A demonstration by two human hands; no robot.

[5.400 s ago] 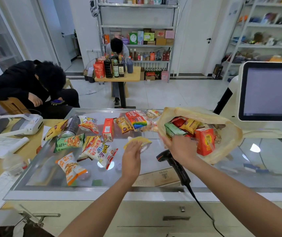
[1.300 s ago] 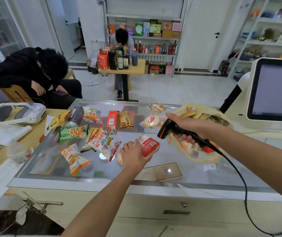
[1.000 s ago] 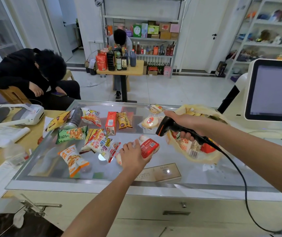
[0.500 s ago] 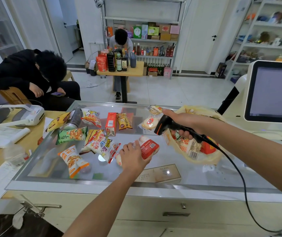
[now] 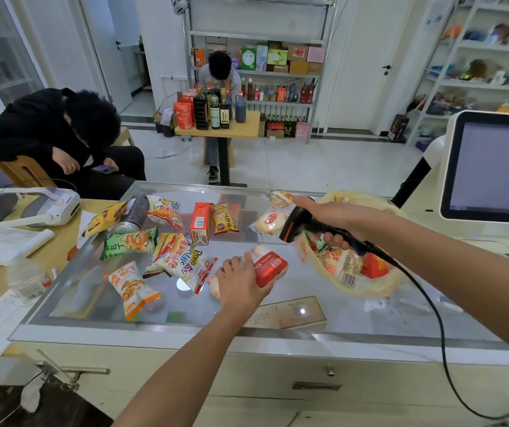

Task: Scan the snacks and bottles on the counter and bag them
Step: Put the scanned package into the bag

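A: Where is the bottle (image 5: 270, 266) to be found?

B: It is gripped in the left hand (image 5: 240, 285), with the fingers curled over it from the near side. It is held just above the glass counter (image 5: 370, 322), near the middle. Whether one bottle or a small wrapped pack is held cannot be told.

A: And the scanner (image 5: 296, 224)?

B: It is clasped in the right hand (image 5: 339, 220), with the fingers wrapped round the handle. Its head is aimed down and to the left at the red label. The head is kept near the bottle but apart from it, up and to the right.

A: How is the bottle laid?

B: The long axis is seen to run from lower left to upper right, roughly toward the scanner head. The barcode on the label is turned upward and is not covered by the fingers.

A: What is the coming move judged to turn on?

B: On the bag (image 5: 355, 272), which is lying on the counter just right of the bottle, under the right wrist. After a read, the bottle would probably be carried rightward by the left hand. The mouth of the bag is partly hidden behind the right hand, so the scanner may have to be lifted aside.

A: Is much left?

B: Many snacks (image 5: 173, 257) are seen unbagged to the left.
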